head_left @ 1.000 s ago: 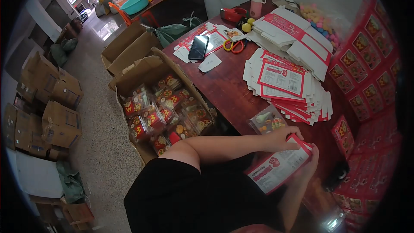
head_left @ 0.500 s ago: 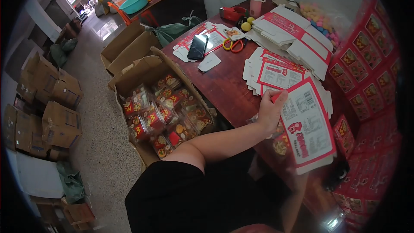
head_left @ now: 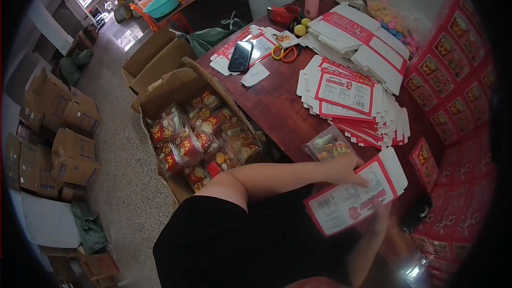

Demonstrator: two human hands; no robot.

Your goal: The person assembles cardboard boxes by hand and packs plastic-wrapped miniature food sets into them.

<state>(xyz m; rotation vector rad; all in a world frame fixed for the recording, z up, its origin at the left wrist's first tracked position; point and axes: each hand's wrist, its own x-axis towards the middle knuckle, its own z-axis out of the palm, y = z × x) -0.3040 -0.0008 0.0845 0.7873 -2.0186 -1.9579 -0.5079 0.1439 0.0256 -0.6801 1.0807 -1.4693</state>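
My left hand (head_left: 346,170) grips a red-and-white printed carton (head_left: 341,208) along its upper side, thumb on the printed face. The carton is tilted above my lap at the table's edge, with a white end flap (head_left: 393,168) sticking out at the right. My right hand (head_left: 378,223), blurred by motion, is at the carton's lower right side with fingers over the print; its grip is unclear. Just beyond my left hand, a clear pack of small colourful pieces (head_left: 328,143) lies on the table. A stack of flat cartons (head_left: 346,93) is behind it.
An open cardboard box (head_left: 152,112) full of clear packs stands left of the table (head_left: 266,101). On the table are a phone (head_left: 241,56), scissors (head_left: 288,53), a pink bottle (head_left: 313,2) and more cartons (head_left: 346,29). Finished-looking red boxes (head_left: 453,64) are stacked at the right.
The carton has swung from upright to sideways and come down towards my lap. My left hand moved with it, uncovering the clear pack; my right hand has come up to the carton.
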